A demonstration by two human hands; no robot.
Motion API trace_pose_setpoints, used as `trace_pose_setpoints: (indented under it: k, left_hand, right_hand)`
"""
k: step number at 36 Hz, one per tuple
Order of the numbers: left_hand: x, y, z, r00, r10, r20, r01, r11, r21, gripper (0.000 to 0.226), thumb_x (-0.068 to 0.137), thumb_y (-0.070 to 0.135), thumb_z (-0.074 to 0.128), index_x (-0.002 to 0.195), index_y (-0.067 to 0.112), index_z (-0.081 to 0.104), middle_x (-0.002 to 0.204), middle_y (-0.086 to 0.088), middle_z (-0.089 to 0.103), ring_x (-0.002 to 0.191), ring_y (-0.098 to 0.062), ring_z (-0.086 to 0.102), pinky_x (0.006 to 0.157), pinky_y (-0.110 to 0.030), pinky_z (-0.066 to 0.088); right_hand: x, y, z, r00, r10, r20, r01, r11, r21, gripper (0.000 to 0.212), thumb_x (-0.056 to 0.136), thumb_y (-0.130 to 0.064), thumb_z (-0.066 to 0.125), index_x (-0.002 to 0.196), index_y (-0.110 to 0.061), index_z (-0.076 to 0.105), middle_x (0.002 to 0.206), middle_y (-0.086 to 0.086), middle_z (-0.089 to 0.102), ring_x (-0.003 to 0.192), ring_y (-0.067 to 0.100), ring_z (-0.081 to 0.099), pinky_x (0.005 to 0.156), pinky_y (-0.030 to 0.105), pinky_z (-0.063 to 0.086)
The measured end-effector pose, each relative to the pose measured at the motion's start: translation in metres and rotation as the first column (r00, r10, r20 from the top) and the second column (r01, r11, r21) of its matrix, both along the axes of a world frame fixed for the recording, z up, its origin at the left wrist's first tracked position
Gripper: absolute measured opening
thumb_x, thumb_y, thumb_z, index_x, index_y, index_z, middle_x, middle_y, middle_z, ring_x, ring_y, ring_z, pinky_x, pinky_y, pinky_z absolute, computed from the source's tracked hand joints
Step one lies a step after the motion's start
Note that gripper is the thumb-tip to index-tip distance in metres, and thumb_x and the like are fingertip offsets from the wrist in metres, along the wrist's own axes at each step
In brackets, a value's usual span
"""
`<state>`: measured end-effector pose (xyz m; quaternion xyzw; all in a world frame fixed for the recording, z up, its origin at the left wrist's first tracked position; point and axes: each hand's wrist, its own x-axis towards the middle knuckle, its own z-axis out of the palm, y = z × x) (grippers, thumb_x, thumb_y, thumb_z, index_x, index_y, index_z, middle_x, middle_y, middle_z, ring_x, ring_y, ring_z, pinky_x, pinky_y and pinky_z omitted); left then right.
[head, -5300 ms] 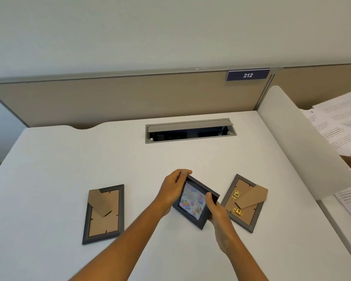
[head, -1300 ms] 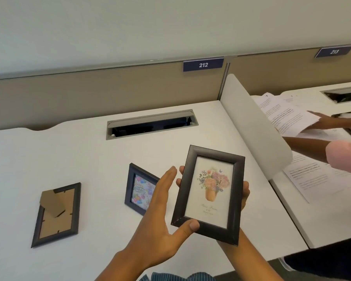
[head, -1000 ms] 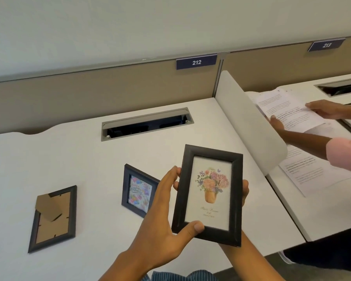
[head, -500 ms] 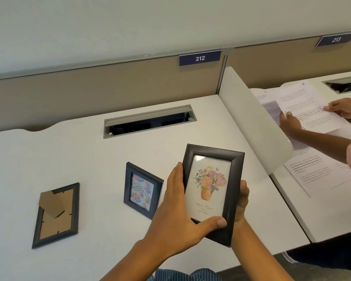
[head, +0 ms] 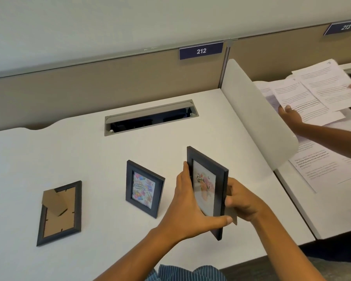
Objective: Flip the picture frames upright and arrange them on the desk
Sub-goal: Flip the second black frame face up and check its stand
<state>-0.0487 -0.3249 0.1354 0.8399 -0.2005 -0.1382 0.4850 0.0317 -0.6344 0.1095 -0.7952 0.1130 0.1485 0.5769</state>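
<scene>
Flower frame (head: 209, 191) gripped by both hands' fingers (head: 185, 175), white desk (head: 89, 151), beige partition (head: 89, 86) behind.

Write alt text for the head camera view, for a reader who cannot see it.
Both hands, left hand and right hand, hold a black flower frame above a white desk. Left of it a birthday frame stands upright, and farther left a third frame lies face down.
</scene>
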Motion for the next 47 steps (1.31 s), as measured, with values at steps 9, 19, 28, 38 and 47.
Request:
trace_pose_setpoints:
  k: [9, 19, 28, 38, 47]
  left_hand:
    - [0.022, 0.004, -0.031, 0.999, 0.031, -0.025, -0.032, 0.998, -0.055, 0.147, 0.058, 0.055, 0.097, 0.166, 0.037, -0.002, 0.146, 0.014, 0.034, 0.140, -0.010, 0.041, 0.100, -0.034, 0.061]
    - [0.032, 0.001, -0.058, 0.999, -0.013, -0.047, 0.013, 1.000, -0.015, 0.149, 0.059, 0.052, 0.097, 0.164, 0.042, -0.008, 0.153, 0.013, 0.028, 0.142, -0.015, 0.038, 0.099, -0.037, 0.063]
    - [0.040, -0.001, -0.081, 0.999, 0.006, -0.051, -0.004, 0.999, 0.040, 0.153, 0.057, 0.046, 0.098, 0.165, 0.038, -0.011, 0.156, 0.009, 0.023, 0.143, -0.014, 0.034, 0.103, -0.038, 0.060]
    - [0.051, -0.005, -0.098, 0.998, 0.023, -0.055, -0.021, 0.999, 0.038, 0.156, 0.057, 0.043, 0.099, 0.165, 0.035, -0.014, 0.156, 0.016, 0.018, 0.146, -0.010, 0.029, 0.112, -0.034, 0.052]
    - [0.058, -0.012, -0.113, 0.999, 0.038, -0.013, -0.038, 0.997, 0.062, 0.157, 0.056, 0.046, 0.097, 0.164, 0.039, -0.016, 0.167, 0.009, 0.009, 0.152, -0.014, 0.025, 0.111, -0.044, 0.054]
  right_hand:
    - [-0.067, 0.077, -0.011, 0.949, 0.312, 0.041, -0.306, 0.885, 0.352, 0.070, 0.087, -0.031, 0.090, 0.150, -0.032, 0.060, 0.148, 0.004, 0.066, 0.135, 0.036, 0.062, 0.100, 0.046, 0.062]
    - [-0.057, 0.071, -0.014, 0.930, 0.368, -0.014, -0.366, 0.927, 0.081, 0.045, 0.095, -0.019, 0.082, 0.132, -0.041, 0.073, 0.131, -0.011, 0.076, 0.124, 0.020, 0.070, 0.101, 0.033, 0.061]
    - [-0.045, 0.075, -0.028, 0.903, 0.429, -0.035, -0.428, 0.886, -0.177, 0.043, 0.101, 0.000, 0.068, 0.135, -0.027, 0.065, 0.100, -0.039, 0.071, 0.091, -0.011, 0.066, 0.076, 0.011, 0.054]
    - [-0.034, 0.081, -0.055, 0.916, 0.402, 0.014, -0.386, 0.887, -0.253, 0.056, 0.101, 0.011, 0.055, 0.148, -0.020, 0.058, 0.142, 0.002, 0.066, 0.132, 0.021, 0.061, 0.101, 0.023, 0.056]
    - [-0.025, 0.082, -0.074, 0.924, 0.381, -0.040, -0.376, 0.880, -0.291, 0.077, 0.085, 0.022, 0.060, 0.149, -0.020, 0.053, 0.130, -0.004, 0.060, 0.121, 0.016, 0.058, 0.085, 0.008, 0.050]
